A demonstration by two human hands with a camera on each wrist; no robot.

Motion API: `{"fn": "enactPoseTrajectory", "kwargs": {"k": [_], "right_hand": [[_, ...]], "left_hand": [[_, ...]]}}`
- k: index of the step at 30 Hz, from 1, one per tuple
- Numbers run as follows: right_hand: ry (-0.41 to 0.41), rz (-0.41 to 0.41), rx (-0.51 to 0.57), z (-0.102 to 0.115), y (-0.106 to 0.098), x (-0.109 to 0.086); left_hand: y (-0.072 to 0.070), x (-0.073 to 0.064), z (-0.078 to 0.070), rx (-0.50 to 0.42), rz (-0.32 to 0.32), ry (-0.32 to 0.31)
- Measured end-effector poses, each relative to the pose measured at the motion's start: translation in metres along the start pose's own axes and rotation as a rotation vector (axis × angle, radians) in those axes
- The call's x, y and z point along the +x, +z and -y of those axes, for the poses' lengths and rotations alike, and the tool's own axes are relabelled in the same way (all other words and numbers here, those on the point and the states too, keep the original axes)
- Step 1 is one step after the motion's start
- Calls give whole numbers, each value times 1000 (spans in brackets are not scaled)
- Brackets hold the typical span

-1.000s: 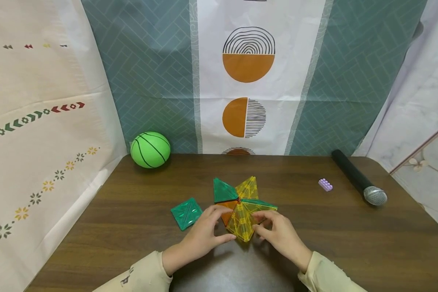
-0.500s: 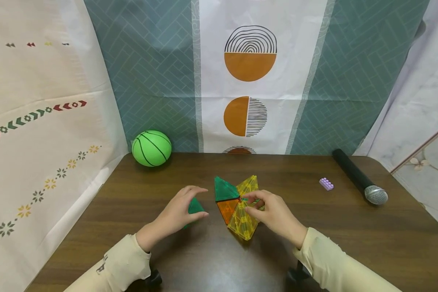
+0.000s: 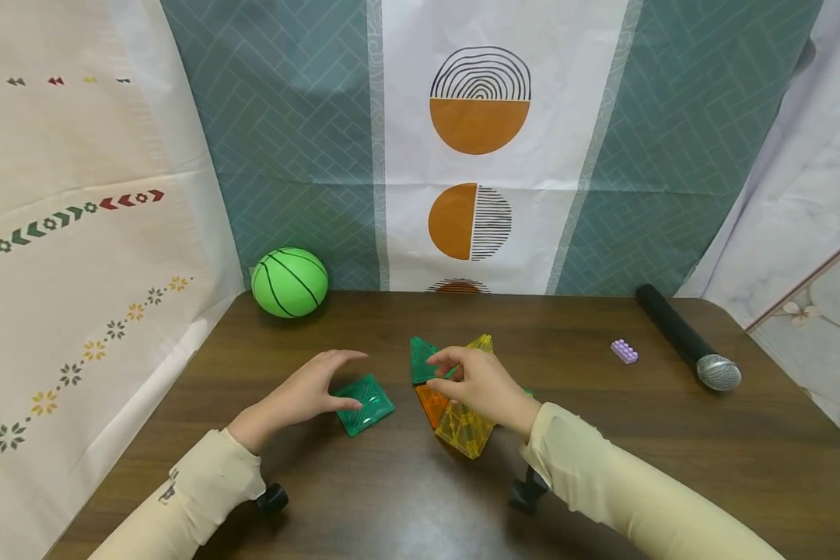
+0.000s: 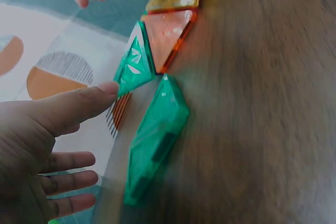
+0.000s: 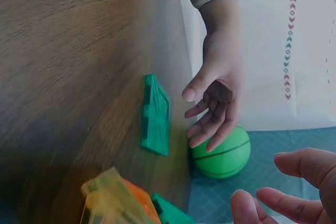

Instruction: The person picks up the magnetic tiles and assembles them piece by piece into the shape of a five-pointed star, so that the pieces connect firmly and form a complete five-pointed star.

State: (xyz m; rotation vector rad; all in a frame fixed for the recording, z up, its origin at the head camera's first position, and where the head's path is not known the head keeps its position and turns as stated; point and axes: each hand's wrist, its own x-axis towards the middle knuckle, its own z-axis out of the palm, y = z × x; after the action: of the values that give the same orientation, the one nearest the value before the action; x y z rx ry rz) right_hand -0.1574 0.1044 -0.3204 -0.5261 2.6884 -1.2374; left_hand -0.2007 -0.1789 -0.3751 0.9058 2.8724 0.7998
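Observation:
A star-like cluster of translucent magnetic tiles lies mid-table, with a yellow tile (image 3: 462, 434), an orange tile (image 3: 429, 403) and a green tile (image 3: 421, 364) showing. My right hand (image 3: 483, 389) hovers over this cluster, fingers loosely bent and holding nothing; it hides the centre and much of the right side. To the left, two triangular green tiles (image 3: 372, 403) lie edge to edge as a square. Beside them is my left hand (image 3: 304, 395), thumb and fingers spread apart with nothing between them. In the left wrist view, its thumb (image 4: 79, 106) appears clear of the green pair.
A green ball (image 3: 290, 282) sits at the back left of the wooden table (image 3: 567, 334). Towards the right lie a lilac toy brick (image 3: 624, 351) and a black microphone (image 3: 682, 334). Patterned cloths (image 3: 308, 140) hang behind and at the sides.
My left hand has moved left from the cluster to beside the green pair. My right hand has left the cluster's right edge and shifted up and left over it.

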Motion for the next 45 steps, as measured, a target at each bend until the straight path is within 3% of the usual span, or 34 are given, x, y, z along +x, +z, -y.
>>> {"fn": "enactPoseTrajectory", "kwargs": {"k": [7, 22, 29, 40, 45], "right_hand": [[4, 60, 10, 6, 17, 17], [28, 170, 0, -5, 54, 48], [32, 177, -19, -10, 67, 56], [4, 157, -110, -7, 72, 59], [27, 167, -58, -7, 69, 59]], "left_hand": [[5, -8, 7, -34, 65, -14], [22, -18, 8, 93, 15, 36], [23, -20, 8, 92, -4, 45], [25, -21, 6, 86, -21, 45], [28, -22, 6, 86, -38, 47]]}}
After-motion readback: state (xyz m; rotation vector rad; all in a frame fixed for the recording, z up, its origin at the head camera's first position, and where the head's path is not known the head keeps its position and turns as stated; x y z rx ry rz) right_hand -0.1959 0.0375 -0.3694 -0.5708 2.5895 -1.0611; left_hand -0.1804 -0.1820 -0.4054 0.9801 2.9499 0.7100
